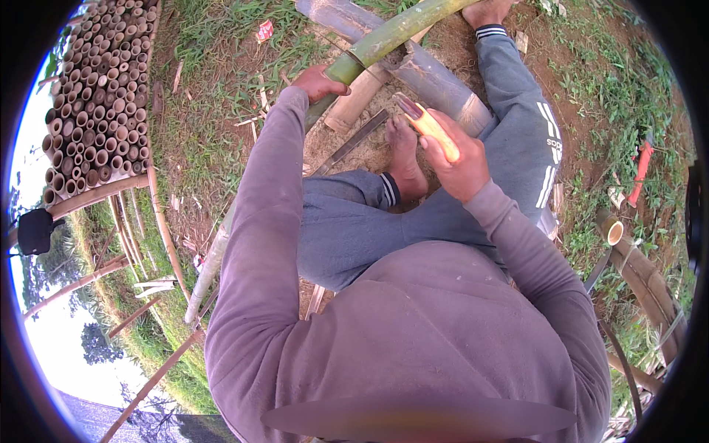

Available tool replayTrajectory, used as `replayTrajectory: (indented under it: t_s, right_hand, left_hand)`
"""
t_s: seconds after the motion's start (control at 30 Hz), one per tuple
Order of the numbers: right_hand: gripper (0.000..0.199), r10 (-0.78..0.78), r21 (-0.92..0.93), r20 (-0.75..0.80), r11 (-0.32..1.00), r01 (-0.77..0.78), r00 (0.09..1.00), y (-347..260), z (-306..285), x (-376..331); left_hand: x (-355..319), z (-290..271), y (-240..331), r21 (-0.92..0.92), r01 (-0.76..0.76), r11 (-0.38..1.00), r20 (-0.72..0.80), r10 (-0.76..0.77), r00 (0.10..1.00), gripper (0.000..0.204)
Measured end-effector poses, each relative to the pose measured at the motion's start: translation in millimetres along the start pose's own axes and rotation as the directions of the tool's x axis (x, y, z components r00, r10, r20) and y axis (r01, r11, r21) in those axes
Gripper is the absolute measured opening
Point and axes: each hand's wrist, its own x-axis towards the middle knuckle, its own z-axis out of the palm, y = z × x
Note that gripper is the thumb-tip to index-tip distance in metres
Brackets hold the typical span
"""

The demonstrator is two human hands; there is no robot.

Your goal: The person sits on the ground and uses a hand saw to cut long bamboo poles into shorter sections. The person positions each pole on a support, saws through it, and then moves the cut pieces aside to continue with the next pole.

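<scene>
My left hand (317, 83) is wrapped round a long green bamboo pole (399, 35), close to a joint. The pole slants from under my left forearm up to the top right. Beneath it, thick grey-brown bamboo pieces (443, 83) lie on the ground, with a shorter tan bamboo piece (358, 102) beside them. My right hand (459, 155) grips a tool with a pale wooden handle (437, 139) and a dark metal end, held apart from the pole; its exact kind is unclear. A long flat dark blade-like strip (351, 143) lies near my bare foot (405, 159).
A big stack of cut bamboo tubes (96, 103) stands at the left, edged by bamboo rails (161, 229). More bamboo (646, 284) lies at the right, near a red-orange object (641, 173) in the grass. My legs (369, 221) are folded around the work area.
</scene>
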Motion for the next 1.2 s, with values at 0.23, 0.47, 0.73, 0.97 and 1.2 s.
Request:
replayTrajectory:
  t_s: [0.23,0.47,0.73,0.97,1.2]
  right_hand:
    - [0.045,0.035,0.094,-0.048,0.995,-0.030,0.998,4.6,-0.3,-4.5]
    - [0.049,0.173,-0.031,0.008,0.984,-0.173,0.985,42.7,34.9,44.0]
    - [0.054,0.061,-0.355,0.211,0.935,0.019,0.976,60.9,23.1,21.4]
    - [0.072,0.239,0.393,0.363,0.837,-0.381,0.901,-42.1,95.2,131.1]
    - [0.046,0.203,0.284,0.332,0.910,-0.303,0.921,-30.2,114.5,148.1]
  left_hand:
    - [1.7,-2.6,-8.5,-0.118,0.015,0.993,0.078,-0.005,0.997,0.060]
    - [-0.6,1.0,-0.8,-0.350,0.146,0.925,0.310,-0.033,0.950,0.061]
    - [-80.5,-19.4,27.9,0.088,-0.018,0.996,-0.192,0.035,0.981,0.075]
    - [-185.8,-23.8,92.5,0.303,0.054,0.951,-0.499,0.110,0.859,0.080]
    - [-326.6,48.3,-7.6,0.041,0.098,0.994,-0.990,0.054,-0.130,0.098]
